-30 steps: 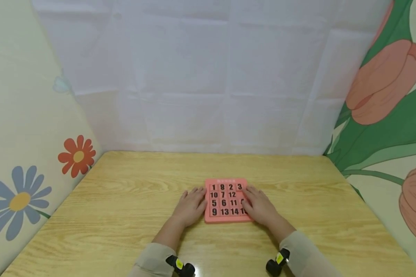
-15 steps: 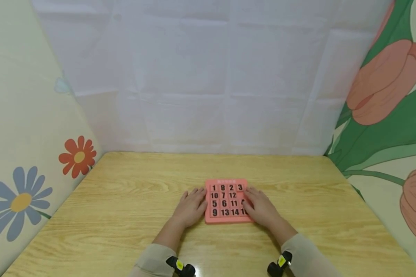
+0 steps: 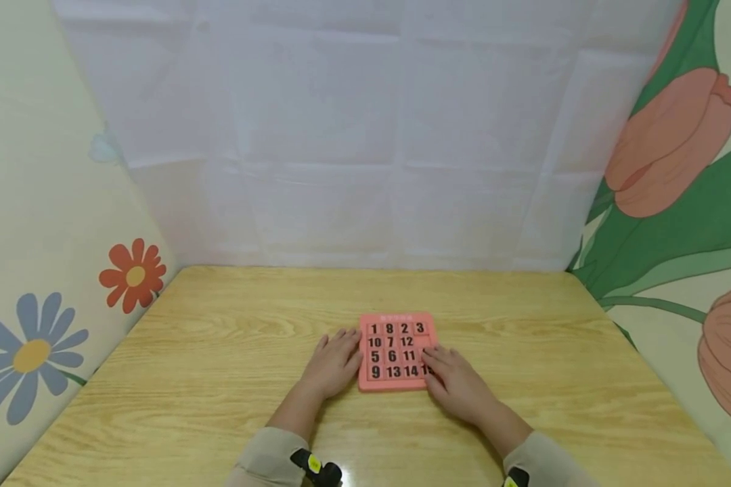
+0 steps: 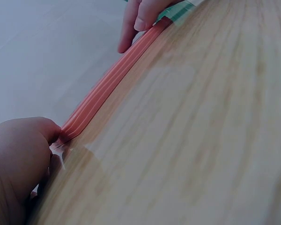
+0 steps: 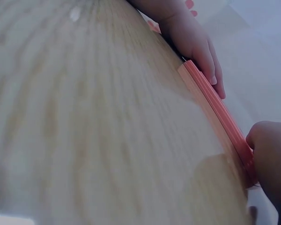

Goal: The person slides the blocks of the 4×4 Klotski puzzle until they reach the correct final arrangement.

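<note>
A pink number slide puzzle (image 3: 396, 385) lies flat on the wooden table, its tiles marked with black numerals. Its top row reads 1, 8, 2, 3, and a gap shows at the right end of the second row. Along its left edge rests my left hand (image 3: 331, 365), fingers fairly straight and thumb at the side. My right hand (image 3: 459, 385) reaches over the right edge, fingertips on the third-row right tile, which they mostly cover. The 15 tile below is partly hidden too. In the left wrist view the puzzle's pink side (image 4: 107, 89) runs between both hands.
The wood-grain table (image 3: 219, 311) extends around the puzzle on all sides. A white cloth (image 3: 341, 135) hangs behind it, with flower-patterned panels at left (image 3: 30, 223) and right (image 3: 664, 257). A black wrist camera (image 3: 323, 472) sits on the left sleeve.
My right hand has drawn back towards me along the right column, uncovering the gap beneath the 3 tile. The left hand stays on the left edge.
</note>
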The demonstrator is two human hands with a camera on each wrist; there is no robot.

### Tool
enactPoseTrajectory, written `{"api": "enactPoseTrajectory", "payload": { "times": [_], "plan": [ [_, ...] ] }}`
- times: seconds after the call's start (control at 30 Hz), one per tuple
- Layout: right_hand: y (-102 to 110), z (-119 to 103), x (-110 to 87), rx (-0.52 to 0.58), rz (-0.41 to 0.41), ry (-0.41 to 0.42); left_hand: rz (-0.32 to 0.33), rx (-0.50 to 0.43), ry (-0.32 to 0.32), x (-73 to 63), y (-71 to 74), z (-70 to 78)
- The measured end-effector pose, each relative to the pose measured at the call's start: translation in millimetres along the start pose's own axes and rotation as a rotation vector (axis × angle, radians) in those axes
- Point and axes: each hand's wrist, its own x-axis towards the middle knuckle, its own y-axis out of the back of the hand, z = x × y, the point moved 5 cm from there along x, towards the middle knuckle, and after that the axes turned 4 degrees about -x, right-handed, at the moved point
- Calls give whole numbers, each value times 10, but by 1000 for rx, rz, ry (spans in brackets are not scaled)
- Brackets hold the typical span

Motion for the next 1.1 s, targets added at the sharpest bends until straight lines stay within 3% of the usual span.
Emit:
{"api": "enactPoseTrajectory", "payload": {
  "times": [0.77,0.93,1.1],
  "plan": [
    [2,64,253,-29,22,-1,-2,13,1,14,-18,-33],
    [-23,-19,257,-10,22,-4,-7,4,4,10,-14,-24],
    [-60,-218,256,-12,20,73,-5,8,4,18,-11,-27]
  ]
}}
